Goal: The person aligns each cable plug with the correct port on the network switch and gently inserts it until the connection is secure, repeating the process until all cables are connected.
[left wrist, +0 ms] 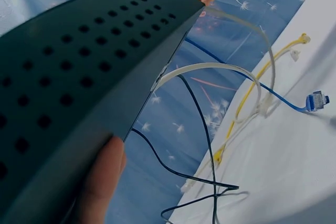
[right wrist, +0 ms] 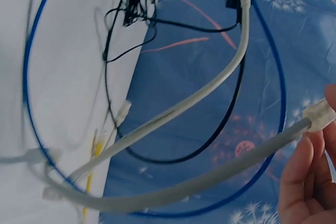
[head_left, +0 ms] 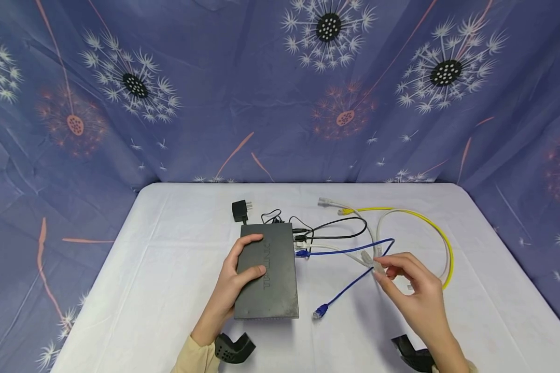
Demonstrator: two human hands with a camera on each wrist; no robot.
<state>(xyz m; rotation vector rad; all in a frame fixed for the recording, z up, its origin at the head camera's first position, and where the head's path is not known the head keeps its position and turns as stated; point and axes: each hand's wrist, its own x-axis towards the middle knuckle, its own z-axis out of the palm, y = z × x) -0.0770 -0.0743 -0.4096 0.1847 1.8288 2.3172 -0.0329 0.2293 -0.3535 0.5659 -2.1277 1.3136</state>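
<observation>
My left hand (head_left: pixel 233 280) grips a black router (head_left: pixel 273 298) by its left side, thumb and a finger lying on the top face. In the left wrist view a fingertip (left wrist: pixel 107 169) presses the side of the router near its vent holes. A blue network cable (head_left: pixel 347 288), a white cable and black leads run into the router's right edge. To the right of these, my right hand (head_left: pixel 417 290) pinches the pale plug (right wrist: pixel 317 116) of a grey-white network cable (right wrist: pixel 205 182) between thumb and fingers. The blue cable's free plug (head_left: pixel 321 311) lies on the table.
A yellow network cable (head_left: pixel 450 259) curves over the white-covered table (head_left: pixel 144 290) on the right. Another grey-white cable's plug (head_left: pixel 325 202) lies near the back. A black power adapter (head_left: pixel 239 211) sits behind the router. The dark blue patterned curtain (head_left: pixel 242 103) hangs behind the table.
</observation>
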